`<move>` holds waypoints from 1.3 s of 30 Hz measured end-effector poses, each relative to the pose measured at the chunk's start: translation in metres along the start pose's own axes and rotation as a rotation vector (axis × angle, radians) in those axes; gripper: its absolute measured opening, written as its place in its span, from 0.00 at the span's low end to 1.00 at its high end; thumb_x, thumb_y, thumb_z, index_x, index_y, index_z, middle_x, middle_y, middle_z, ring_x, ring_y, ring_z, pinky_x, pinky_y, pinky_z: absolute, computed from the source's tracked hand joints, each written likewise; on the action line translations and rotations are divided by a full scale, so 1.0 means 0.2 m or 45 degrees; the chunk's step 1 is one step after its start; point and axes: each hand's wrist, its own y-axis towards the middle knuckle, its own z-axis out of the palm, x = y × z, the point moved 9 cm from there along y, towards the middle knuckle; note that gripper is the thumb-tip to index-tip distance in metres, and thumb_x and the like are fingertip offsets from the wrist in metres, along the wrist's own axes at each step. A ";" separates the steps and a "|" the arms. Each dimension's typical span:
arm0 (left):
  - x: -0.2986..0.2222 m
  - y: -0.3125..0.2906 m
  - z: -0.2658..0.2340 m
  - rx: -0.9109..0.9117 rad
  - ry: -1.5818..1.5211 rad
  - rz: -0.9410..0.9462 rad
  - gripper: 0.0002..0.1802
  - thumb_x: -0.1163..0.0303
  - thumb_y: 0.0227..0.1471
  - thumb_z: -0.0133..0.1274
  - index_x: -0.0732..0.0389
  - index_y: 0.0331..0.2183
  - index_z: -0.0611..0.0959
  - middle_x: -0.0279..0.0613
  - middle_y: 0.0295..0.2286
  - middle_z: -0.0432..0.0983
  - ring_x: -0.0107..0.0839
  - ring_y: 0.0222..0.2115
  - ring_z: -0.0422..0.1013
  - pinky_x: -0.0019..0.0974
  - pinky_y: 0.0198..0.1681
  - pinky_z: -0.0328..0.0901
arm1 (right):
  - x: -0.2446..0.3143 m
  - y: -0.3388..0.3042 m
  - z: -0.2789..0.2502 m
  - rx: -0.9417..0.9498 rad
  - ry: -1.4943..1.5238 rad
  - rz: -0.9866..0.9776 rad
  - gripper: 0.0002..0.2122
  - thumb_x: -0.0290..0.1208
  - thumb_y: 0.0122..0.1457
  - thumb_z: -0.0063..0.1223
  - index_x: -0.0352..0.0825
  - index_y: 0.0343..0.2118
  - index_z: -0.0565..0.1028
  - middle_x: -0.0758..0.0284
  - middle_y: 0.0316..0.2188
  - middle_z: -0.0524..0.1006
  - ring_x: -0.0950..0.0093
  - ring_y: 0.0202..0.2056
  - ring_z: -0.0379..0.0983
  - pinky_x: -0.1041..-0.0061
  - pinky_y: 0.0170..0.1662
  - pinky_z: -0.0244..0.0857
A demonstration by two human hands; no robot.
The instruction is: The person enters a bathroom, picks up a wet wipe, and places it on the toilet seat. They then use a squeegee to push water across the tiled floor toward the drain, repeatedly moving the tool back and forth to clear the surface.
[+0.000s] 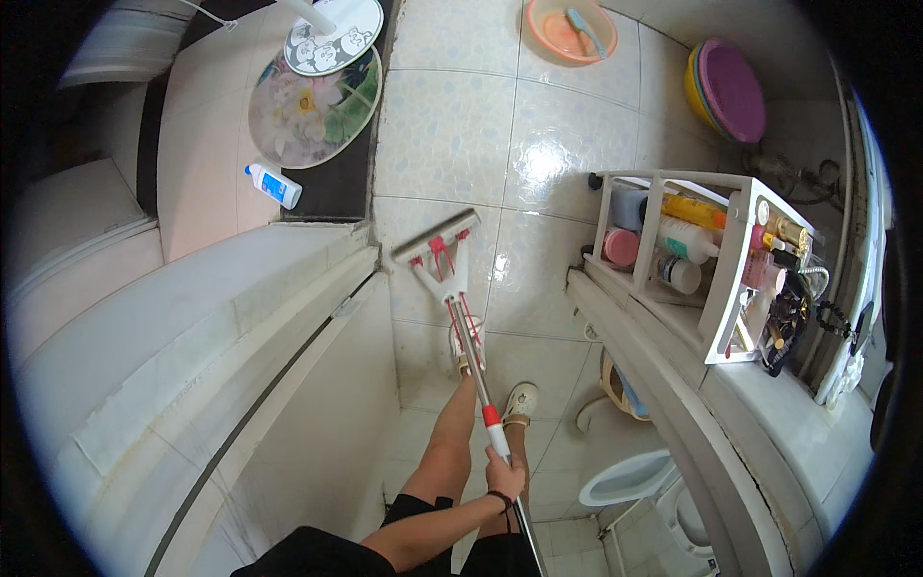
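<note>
My left hand [505, 473], with a dark band at the wrist, is closed around the pole of a sponge mop [475, 358]. The pole is silvery metal with a red and white sleeve just beyond my fingers. It slants away from me and ends in a white and red mop head [440, 246], whose wide grey strip is at the pale tiled floor, close to a doorway corner. My right hand is out of view, and the pole's near end runs off the lower edge.
A white shelf rack [721, 207] full of bottles stands right. An orange basin [571, 31] and stacked purple and yellow basins [731, 91] are farther off. Left lie a flowered oval mat [312, 111] and a white bottle [279, 187]. A toilet [690, 519] stands lower right. The tiles look shiny.
</note>
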 end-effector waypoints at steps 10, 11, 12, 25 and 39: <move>-1.02 0.79 -0.23 -0.127 0.123 0.229 0.28 0.68 0.43 0.43 0.65 0.46 0.56 0.58 0.25 0.70 0.53 0.28 0.68 0.48 0.32 0.62 | 1.26 0.16 -0.56 -0.200 0.732 -0.773 0.06 0.21 0.41 0.46 0.27 0.24 0.66 0.63 0.13 0.64 0.76 0.19 0.63 0.77 0.22 0.59; -1.21 0.91 -0.31 -0.258 0.118 0.381 0.24 0.69 0.43 0.43 0.65 0.43 0.58 0.59 0.25 0.70 0.52 0.27 0.68 0.48 0.31 0.63 | 1.39 0.21 -0.60 -0.179 0.728 -0.915 0.06 0.21 0.40 0.46 0.27 0.23 0.65 0.63 0.13 0.64 0.77 0.19 0.63 0.77 0.22 0.59; -1.39 1.00 -0.37 -0.308 0.133 0.467 0.18 0.70 0.39 0.46 0.66 0.34 0.62 0.59 0.23 0.70 0.53 0.24 0.68 0.47 0.27 0.64 | 1.50 0.29 -0.64 -0.164 0.740 -1.053 0.06 0.20 0.39 0.45 0.27 0.23 0.65 0.64 0.13 0.63 0.77 0.19 0.62 0.77 0.22 0.58; -0.66 0.60 -0.36 -0.340 -0.073 0.340 0.15 0.73 0.37 0.46 0.66 0.31 0.63 0.55 0.18 0.68 0.50 0.22 0.67 0.45 0.26 0.61 | 1.01 -0.13 -0.46 -0.285 0.417 -0.861 0.20 0.26 0.41 0.44 0.24 0.40 0.65 0.45 0.28 0.70 0.53 0.33 0.67 0.64 0.34 0.61; 0.37 -0.29 0.06 0.135 0.099 -0.128 0.16 0.74 0.40 0.44 0.66 0.31 0.58 0.48 0.15 0.66 0.40 0.16 0.69 0.39 0.18 0.64 | -0.11 -0.23 -0.08 -0.187 -0.065 -0.003 0.22 0.34 0.44 0.49 0.25 0.41 0.63 0.53 0.20 0.71 0.55 0.26 0.68 0.62 0.28 0.60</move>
